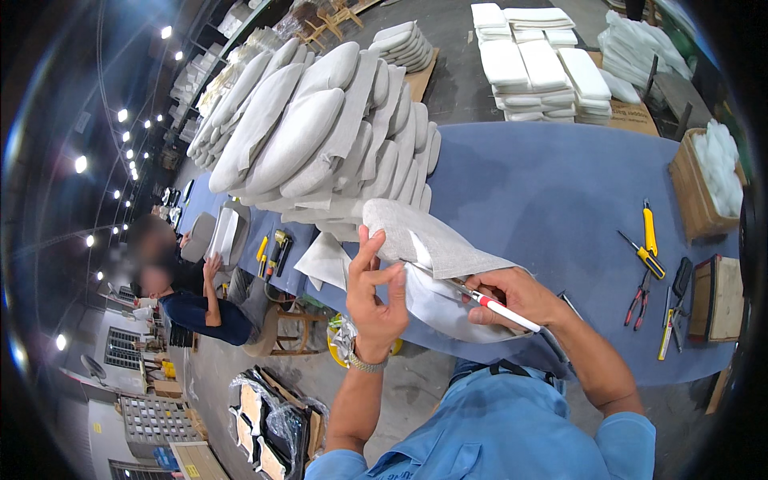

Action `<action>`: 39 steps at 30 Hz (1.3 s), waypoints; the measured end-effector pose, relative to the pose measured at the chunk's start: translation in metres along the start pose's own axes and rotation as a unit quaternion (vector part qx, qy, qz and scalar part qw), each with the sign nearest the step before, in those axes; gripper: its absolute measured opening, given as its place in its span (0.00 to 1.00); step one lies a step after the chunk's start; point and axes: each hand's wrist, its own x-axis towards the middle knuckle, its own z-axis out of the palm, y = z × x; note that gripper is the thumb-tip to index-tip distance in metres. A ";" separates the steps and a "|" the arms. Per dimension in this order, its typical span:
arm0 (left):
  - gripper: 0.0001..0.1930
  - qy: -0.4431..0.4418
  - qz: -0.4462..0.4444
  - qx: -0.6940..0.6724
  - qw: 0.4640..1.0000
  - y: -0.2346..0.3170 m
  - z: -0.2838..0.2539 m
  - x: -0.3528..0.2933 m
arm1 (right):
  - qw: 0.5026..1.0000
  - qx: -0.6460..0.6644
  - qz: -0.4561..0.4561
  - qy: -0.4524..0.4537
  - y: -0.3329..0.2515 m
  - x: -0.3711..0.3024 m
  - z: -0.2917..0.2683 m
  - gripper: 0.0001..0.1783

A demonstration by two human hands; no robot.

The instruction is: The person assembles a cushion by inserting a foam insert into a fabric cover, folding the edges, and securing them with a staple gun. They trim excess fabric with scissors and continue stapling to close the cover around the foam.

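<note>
On the blue-covered table in front of me lies a grey fabric cushion (pixel 436 232), its cover parted along the near side so that a white layer (pixel 448 304) shows. My right hand (pixel 512 296) is closed around a slim tool with a white and red handle (pixel 504 310), whose thin metal end points left into the parted cover. At the cushion's left end, my left hand (pixel 376 296) is raised, thumb and index finger brought together by the cover's edge and other fingers pointing up. Whatever lies in that pinch is too small to make out.
Stacked grey cushions (pixel 296 136) rise at the far left. Pliers (pixel 638 302), yellow-handled tools (pixel 650 240) and a box of white stuffing (pixel 704 184) stand at the right. White pads (pixel 528 68) are piled beyond the table. Another person (pixel 196 308) works at the left.
</note>
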 end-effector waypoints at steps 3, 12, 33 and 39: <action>0.03 0.063 -0.081 -0.122 0.987 0.005 0.001 -0.005 | 1.000 0.003 -0.006 0.014 -0.002 -0.003 0.001 0.38; 0.07 0.092 -0.294 -0.189 0.932 -0.009 0.023 -0.011 | 0.996 -0.034 -0.024 0.076 0.008 -0.007 0.007 0.29; 0.17 0.182 -0.384 -0.349 0.835 -0.138 0.105 -0.035 | 0.960 0.213 0.034 0.180 0.122 0.058 0.016 0.38; 0.16 0.171 -0.312 -0.179 0.917 -0.111 0.117 0.058 | 0.965 0.103 0.043 0.238 0.135 0.052 0.010 0.41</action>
